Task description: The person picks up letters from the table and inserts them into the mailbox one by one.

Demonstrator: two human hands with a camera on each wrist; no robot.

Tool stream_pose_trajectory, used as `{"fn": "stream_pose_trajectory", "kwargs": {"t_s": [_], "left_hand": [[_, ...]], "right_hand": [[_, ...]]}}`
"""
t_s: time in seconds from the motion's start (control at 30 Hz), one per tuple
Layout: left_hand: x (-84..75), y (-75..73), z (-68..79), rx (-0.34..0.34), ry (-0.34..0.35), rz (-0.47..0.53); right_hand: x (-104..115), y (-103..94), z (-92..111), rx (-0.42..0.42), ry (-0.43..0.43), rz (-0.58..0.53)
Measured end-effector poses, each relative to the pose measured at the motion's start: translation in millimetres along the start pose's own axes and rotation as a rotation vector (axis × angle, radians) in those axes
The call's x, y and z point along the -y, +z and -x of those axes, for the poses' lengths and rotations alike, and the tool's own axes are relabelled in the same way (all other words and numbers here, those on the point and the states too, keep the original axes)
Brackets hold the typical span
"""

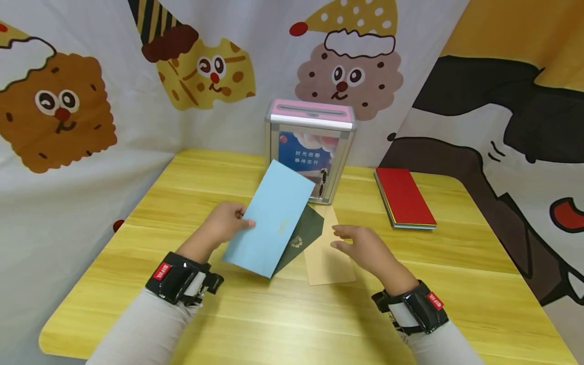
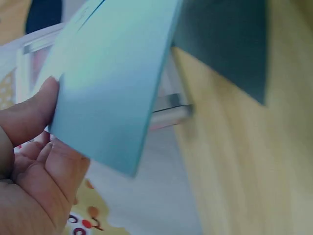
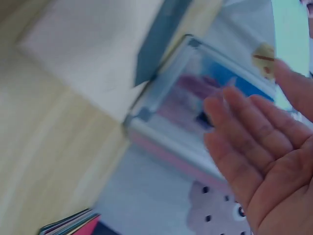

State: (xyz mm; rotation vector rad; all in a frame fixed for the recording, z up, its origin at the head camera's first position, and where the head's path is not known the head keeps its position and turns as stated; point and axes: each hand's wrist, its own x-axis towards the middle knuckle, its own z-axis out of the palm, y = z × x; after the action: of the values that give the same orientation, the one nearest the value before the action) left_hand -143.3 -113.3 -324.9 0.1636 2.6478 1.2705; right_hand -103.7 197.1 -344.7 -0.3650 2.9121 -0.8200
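Note:
A light blue envelope [image 1: 271, 220] is tilted up over the table, its left edge pinched between the thumb and fingers of my left hand [image 1: 224, 221]. Partly hidden behind it is a dark green envelope [image 1: 298, 242] with a small gold emblem; whether it is held too, I cannot tell. On the table lies a tan envelope [image 1: 329, 258], overlapped by the green one. My right hand [image 1: 365, 248] hovers just right of the tan envelope, holding nothing. In the right wrist view the fingers [image 3: 247, 142] of that hand are relaxed and nearly straight.
At the back stands a box [image 1: 342, 167] with a pink slotted top [image 1: 312, 112] and a clear front. A stack of coloured envelopes [image 1: 403, 197], red on top, lies at the right of the wooden table [image 1: 137, 243]. A printed cloth [image 1: 269, 61] hangs behind.

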Motion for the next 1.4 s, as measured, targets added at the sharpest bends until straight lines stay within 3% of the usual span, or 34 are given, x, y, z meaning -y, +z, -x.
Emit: {"fn": "stream_pose_trajectory", "kwargs": {"t_s": [0.13, 0.27, 0.4, 0.73, 1.0, 1.2, 1.4], "left_hand": [[-20.3, -7.6, -1.8, -0.085, 0.067, 0.097], [-45.1, -9.5, -7.9, -0.152, 0.084, 0.208], [-67.9, -13.6, -12.4, -0.198, 0.114, 0.257], [-115.5, -33.9, -33.1, -0.279, 0.233, 0.244], [-144.9, -52.6, -49.8, -0.383, 0.415, 0.165], [-160.4, -64.9, -60.7, -0.459, 0.552, 0.150], [-168.5, -69.0, -76.6, -0.483, 0.572, 0.137]], "right_hand": [[19.7, -11.4, -13.0, -0.020, -0.069, -0.110], [41.4, -30.6, -25.6, -0.065, -0.078, -0.207], [58.2, -52.1, -38.6, -0.126, -0.075, -0.256], [77.7, -99.0, -64.3, -0.275, -0.063, -0.230], [88.4, -130.8, -84.2, -0.426, -0.063, -0.231], [94.8, -150.4, -99.2, -0.548, -0.189, -0.196], [94.0, -156.3, -118.3, -0.672, -0.272, -0.153]]}}
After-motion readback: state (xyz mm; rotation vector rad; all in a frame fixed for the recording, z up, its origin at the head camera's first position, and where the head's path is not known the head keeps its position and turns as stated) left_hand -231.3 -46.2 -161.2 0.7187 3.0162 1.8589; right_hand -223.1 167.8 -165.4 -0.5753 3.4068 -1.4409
